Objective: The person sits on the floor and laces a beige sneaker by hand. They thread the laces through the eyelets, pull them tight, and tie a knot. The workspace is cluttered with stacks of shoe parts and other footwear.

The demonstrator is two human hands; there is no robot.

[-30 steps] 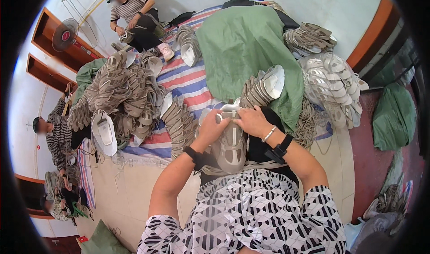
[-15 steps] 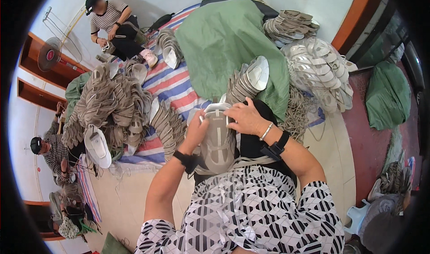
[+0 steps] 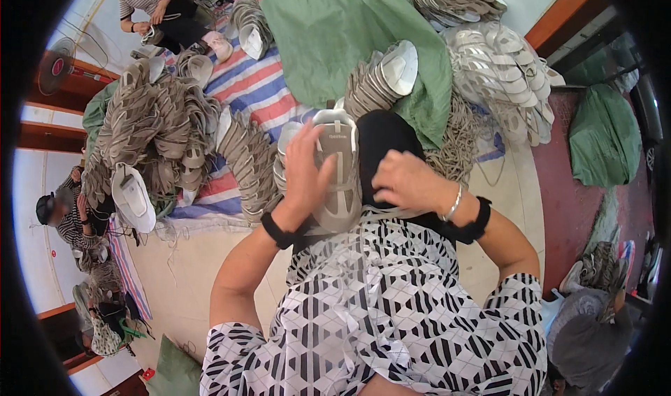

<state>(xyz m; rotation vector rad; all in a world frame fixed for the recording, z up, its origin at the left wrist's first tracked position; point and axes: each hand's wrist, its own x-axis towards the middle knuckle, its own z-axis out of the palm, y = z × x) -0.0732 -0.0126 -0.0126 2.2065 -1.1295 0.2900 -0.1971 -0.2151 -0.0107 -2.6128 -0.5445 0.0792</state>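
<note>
Beside the loosely spread left grip [image 3: 305, 176], one beige shoe upper [image 3: 342, 160] looks unfinished, heaped uppers [image 3: 150, 120] lying beyond; the curled right grip's [image 3: 409, 183] contents I can't tell.

A person is wearing a short-sleeved, black-and-white patterned top [image 3: 419, 305] and black trousers [image 3: 391, 134].
Across the lower middle of the frame, the top is showing black angular blocks and thin lines crossing on white; the left sleeve [image 3: 234, 354], lower left, and right sleeve [image 3: 517, 308], lower right, are ending near the elbows. A black wristband [image 3: 278, 231] is circling behind the left hand [image 3: 305, 179]; behind the right hand [image 3: 412, 181], a silvery bracelet [image 3: 454, 203] and a black cuff [image 3: 472, 222] are sitting side by side.
</note>
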